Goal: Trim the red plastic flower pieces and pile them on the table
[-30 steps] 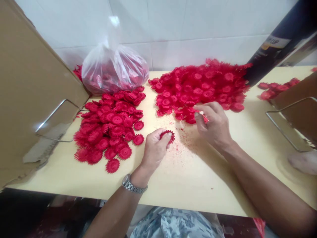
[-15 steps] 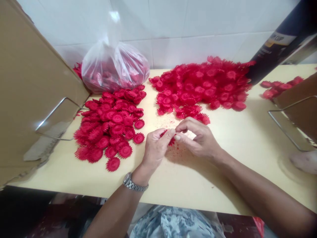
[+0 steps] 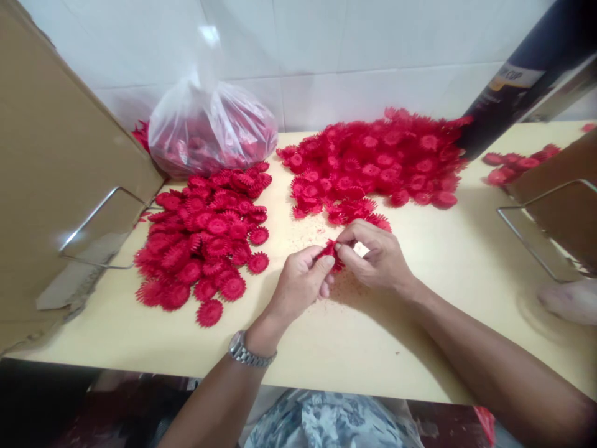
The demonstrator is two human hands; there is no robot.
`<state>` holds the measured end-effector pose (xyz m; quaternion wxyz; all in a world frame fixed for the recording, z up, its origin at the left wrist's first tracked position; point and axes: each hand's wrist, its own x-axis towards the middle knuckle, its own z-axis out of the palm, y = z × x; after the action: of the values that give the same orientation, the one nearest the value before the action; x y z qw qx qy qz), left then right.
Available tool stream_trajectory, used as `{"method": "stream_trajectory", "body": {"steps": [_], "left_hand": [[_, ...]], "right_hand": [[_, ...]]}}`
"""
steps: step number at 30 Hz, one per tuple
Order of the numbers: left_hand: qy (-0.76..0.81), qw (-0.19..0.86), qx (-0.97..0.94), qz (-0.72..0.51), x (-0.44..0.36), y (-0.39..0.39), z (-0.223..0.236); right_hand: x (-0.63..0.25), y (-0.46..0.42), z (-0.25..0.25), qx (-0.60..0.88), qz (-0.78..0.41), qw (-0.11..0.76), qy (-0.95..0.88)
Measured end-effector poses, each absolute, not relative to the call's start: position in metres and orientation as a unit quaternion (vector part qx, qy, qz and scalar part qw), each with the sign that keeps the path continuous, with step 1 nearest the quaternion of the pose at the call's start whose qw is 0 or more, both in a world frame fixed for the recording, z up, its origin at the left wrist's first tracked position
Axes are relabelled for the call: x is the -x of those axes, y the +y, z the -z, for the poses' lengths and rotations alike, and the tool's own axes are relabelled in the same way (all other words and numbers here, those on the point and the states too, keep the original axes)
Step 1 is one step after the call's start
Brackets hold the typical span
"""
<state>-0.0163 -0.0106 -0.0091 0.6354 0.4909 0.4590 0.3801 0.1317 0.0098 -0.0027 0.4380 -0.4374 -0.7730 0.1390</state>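
Observation:
A small red flower-shaped disc (image 3: 332, 254) with a toothed edge is held above the table by both hands. My left hand (image 3: 303, 274), wearing a metal watch on the wrist, pinches it between thumb and fingers. My right hand (image 3: 373, 252) has thumb and forefinger closed on the disc's far edge, and the fingers hide part of it. To the left lies a heap of similar red discs (image 3: 205, 236). A larger, looser pile of red discs (image 3: 373, 162) spreads behind my hands. Fine red crumbs are scattered beneath them.
A tied clear plastic bag (image 3: 212, 134) of red pieces stands against the tiled wall. Cardboard (image 3: 56, 155) with a wire handle borders the left, and another cardboard piece (image 3: 555, 193) the right. A dark printed roll (image 3: 508, 87) leans at the back right.
My left hand has shifted slightly down and right, with its fingers curling under the disc. More of the disc shows now, and my right fingers are pressed closer on its edge.

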Motion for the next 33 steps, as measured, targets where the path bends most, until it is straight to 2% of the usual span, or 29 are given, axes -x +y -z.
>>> {"method": "stream_trajectory", "body": {"steps": [8,14,18,27,33], "left_hand": [[0.479,0.644,-0.447,-0.394,0.016,-0.010,0.010],[0.485,0.644,-0.406,-0.431,0.015,-0.007,0.006],[0.493,0.633,-0.384,-0.457,0.016,-0.007,0.005],[0.490,0.583,-0.418,-0.495,0.017,-0.010,0.012],[0.464,0.585,-0.451,-0.489,0.016,-0.010,0.013]], "right_hand": [[-0.150,0.026,0.004,0.552,-0.052,0.500,-0.665],[-0.182,0.045,0.015,0.595,0.079,0.391,-0.698],[-0.178,0.043,0.018,0.557,0.109,0.400,-0.720],[-0.151,0.025,0.002,0.449,0.008,0.455,-0.769],[-0.133,0.008,-0.005,0.380,-0.181,0.453,-0.786]]}}
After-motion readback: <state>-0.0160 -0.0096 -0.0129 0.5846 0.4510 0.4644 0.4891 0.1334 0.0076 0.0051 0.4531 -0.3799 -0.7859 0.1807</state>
